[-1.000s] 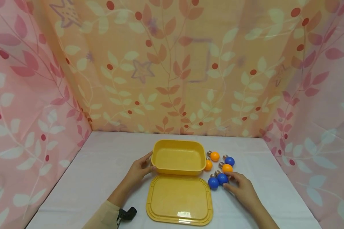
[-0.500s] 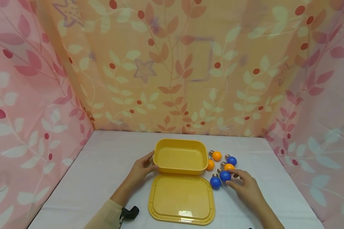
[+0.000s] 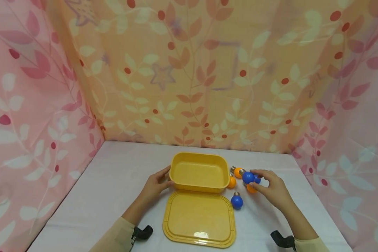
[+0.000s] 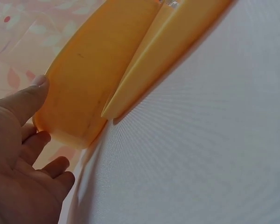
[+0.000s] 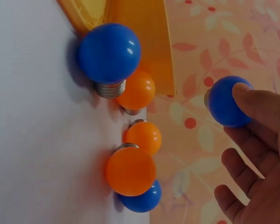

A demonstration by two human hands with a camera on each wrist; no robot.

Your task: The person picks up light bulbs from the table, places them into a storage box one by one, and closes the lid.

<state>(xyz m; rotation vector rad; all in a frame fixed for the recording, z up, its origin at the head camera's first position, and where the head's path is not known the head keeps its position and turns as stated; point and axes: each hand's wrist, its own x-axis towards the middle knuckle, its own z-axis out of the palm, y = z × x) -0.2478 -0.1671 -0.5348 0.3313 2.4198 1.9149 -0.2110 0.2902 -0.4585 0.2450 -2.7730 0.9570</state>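
My right hand [image 3: 273,187] pinches a blue light bulb [image 3: 247,177] between thumb and fingers, lifted off the table with its metal screw base pointing left. Below it in the right wrist view are a blue bulb [image 5: 109,53] near the lid, several orange bulbs [image 5: 130,171] and another blue bulb [image 5: 144,198] partly hidden. My left hand [image 3: 155,185] holds the left end of a yellow plastic box [image 3: 199,189], thumb at the near corner and fingers along the side. The open box has no bulbs inside. Its yellow lid [image 3: 199,218] lies flat in front of it.
A white cloth covers the table [image 3: 129,161]. Patterned fabric curtains [image 3: 189,87] enclose the back and both sides. Black camera mounts [image 3: 283,239] sit on both wrists. The loose bulbs lie close beside the box's right end.
My right hand has picked up the blue bulb and carried it up and away from me, above the other bulbs. The left hand stays on the box.
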